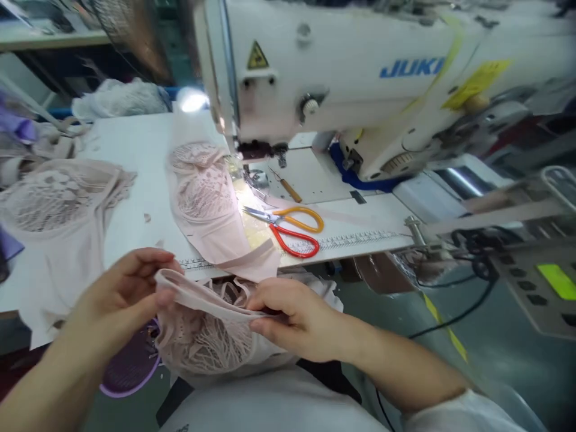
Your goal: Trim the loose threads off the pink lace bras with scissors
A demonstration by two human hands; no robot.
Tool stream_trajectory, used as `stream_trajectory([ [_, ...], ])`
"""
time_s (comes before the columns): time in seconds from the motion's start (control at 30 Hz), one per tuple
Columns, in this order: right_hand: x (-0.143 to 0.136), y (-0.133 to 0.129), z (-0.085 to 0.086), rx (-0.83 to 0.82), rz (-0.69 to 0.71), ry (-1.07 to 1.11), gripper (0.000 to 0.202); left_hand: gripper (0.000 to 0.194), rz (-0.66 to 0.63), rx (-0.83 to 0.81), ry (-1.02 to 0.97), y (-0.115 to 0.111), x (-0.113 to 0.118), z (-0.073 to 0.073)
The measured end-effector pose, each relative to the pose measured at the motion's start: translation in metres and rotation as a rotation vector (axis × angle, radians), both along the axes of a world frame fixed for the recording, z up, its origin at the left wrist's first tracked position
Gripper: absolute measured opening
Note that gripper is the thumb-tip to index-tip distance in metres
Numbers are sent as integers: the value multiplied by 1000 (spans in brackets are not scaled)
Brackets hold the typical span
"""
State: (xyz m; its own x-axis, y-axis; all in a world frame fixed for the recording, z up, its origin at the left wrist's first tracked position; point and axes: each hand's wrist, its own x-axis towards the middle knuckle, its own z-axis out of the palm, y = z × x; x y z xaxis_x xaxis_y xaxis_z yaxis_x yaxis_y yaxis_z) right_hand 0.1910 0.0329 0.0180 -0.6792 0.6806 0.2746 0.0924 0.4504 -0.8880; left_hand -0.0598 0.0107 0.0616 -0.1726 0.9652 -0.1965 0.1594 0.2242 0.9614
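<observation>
- Bra [220,345] in pale pink with lace cups hangs between the two hands, above the lap and just off the front edge of the counter [135,138], toward the person.
- The left hand [135,294] pinches the left end of its folded edge [202,303] between thumb and fingertips, where the cloth curls into a loop.
- The right hand [292,315] grips the other end between thumb and forefinger, its remaining fingers bent in.
- The long axis of that edge goes from hand to hand, sloping down from the left one to the right one, so it falls away from the counter's front edge, which climbs toward the right. The lace hangs below it, toward the lap.
- Both hands touch the cloth, so neither is nearer to it; of the two, the right is closer to the sewing machine [279,102], which lies ahead and to the right.
- A second bra [204,192] lies on the counter left of the needle, its band end reaching the front edge just beyond the right hand.
- Scissors [273,219] rest right of that band, near the front edge, blades pointing left, handles nearer the right hand.
- A third bra [45,198] lies toward the counter's left end, beyond the left hand.
</observation>
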Motion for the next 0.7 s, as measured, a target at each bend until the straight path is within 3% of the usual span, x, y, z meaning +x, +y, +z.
stream_trajectory([
  [0.1, 2, -1, -1, -26, -38, -42, 12, 39, -34, -7, -62, -3, 13, -11],
  [0.2, 2, -2, -3, -37, -60, -54, 12, 28, 68, 18, -20, -13, 21, -21],
  [0.27, 1, -4, -6, -56, -71, -68, 13, 19, 134, 85, 50, -18, 27, -25],
  [0.33, 1, -6, -8, -61, -94, -91, 14, 14, 117, 174, 164, -19, 30, -28],
  [0.43, 2, -8, -10, -56, -124, -126, 15, 23, 93, 283, 261, -17, 30, -29],
  [0.57, 5, -9, -7, -157, -102, -81, 21, 34, 93, 226, -14, -19, 29, -16],
  [0.7, 2, -11, -6, -559, 81, 153, 42, 35, 67, -63, -456, -20, 30, 4],
])
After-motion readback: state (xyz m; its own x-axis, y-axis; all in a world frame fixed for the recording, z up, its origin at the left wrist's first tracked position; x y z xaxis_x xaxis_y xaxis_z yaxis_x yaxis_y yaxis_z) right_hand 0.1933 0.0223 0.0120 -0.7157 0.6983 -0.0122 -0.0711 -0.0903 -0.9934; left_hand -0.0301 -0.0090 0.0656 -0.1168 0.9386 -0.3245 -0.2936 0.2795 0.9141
